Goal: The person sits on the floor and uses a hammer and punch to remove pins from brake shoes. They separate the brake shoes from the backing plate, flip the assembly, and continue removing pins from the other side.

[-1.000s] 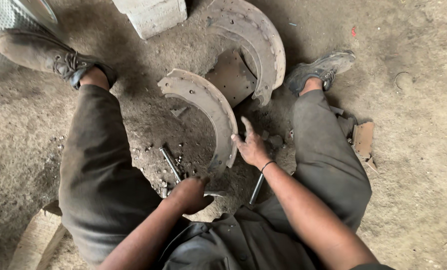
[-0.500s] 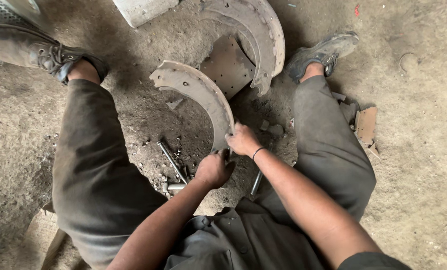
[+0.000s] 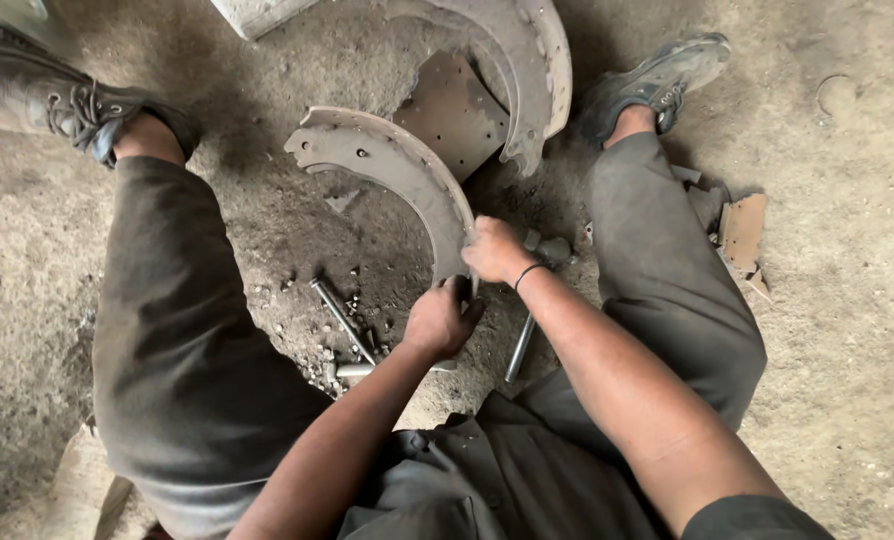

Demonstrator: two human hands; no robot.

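Dusty dirt floor point(image 3: 847, 330) w/ scattered grit, concrete block point(image 3: 257, 12) at top, daylight.

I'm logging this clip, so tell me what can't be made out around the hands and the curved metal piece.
Head view only:
- Lower end of the curved metal piece: covered by the left hand and right hand.
- What the fingers grip there: hidden by the hands themselves.
- Second curved piece: top cut off by the frame edge.
- Small bits beside the metal rod: too small to identify.
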